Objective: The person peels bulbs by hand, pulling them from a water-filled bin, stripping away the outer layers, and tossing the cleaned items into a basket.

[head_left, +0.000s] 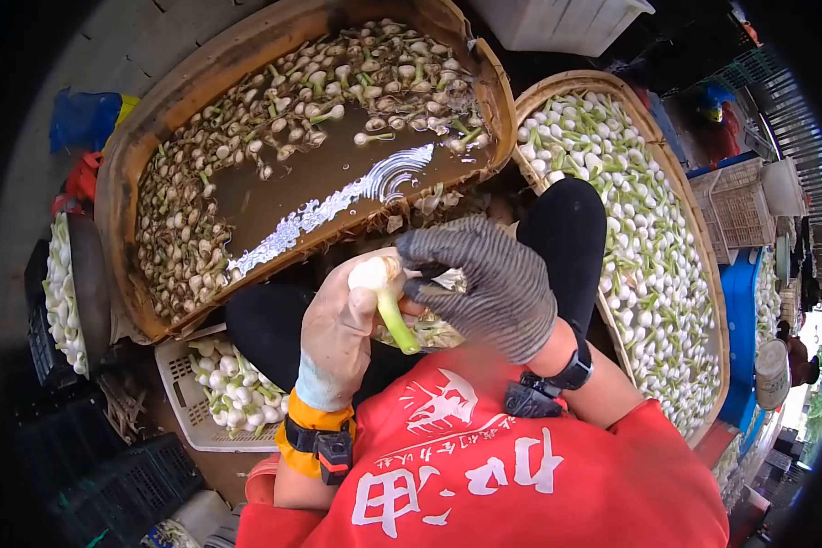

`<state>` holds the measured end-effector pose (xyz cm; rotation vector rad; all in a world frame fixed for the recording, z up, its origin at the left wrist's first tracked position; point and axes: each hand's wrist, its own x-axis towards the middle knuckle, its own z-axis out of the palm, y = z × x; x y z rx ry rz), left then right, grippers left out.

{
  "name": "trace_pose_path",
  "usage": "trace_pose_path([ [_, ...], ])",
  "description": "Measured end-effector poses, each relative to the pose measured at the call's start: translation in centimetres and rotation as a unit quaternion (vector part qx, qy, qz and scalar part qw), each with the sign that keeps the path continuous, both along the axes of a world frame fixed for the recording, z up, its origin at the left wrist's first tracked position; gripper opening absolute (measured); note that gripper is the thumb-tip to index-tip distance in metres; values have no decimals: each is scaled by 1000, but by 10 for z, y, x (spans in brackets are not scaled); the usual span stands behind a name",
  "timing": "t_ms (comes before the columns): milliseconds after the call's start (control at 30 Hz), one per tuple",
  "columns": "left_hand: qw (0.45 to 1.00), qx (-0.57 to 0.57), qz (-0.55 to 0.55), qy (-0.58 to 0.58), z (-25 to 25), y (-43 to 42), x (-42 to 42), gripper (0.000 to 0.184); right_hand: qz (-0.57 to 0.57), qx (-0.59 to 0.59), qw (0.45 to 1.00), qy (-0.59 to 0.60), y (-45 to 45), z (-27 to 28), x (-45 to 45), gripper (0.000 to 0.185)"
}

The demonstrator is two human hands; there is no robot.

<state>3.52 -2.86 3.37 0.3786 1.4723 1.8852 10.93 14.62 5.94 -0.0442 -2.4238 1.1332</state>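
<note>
In closed left grip (334, 331), garlic bulb (371, 276)

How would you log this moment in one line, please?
left hand: holding garlic bulb; right hand: close, contact unclear; brown basin: bulbs, murky water; white crate: pale bulbs

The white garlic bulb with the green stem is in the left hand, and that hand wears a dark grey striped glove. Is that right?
Not quite: the glove is wrong. The head view shows the white garlic bulb with the green stem in the left hand, but that hand wears a plain pale glove. The dark grey striped glove is on the right hand.
</note>
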Motion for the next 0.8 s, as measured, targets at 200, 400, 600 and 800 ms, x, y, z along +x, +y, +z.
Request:
trace_pose_path([
  [200,984,-90,-12,153,4,-12,-6,54,-6,31,999,-37,-12,4,-1,37],
  [400,986,-51,-97,126,9,-19,-13,61,-32,-11,999,-34,-7,-1,-23,28],
  [600,996,12,-82,-33,7,-13,-16,77,-50,65,995,-64,52,-50,-58,45],
  [800,990,-124,-56,31,-25,13,-27,53,42,39,998,8,11,-49,-18,32],
])
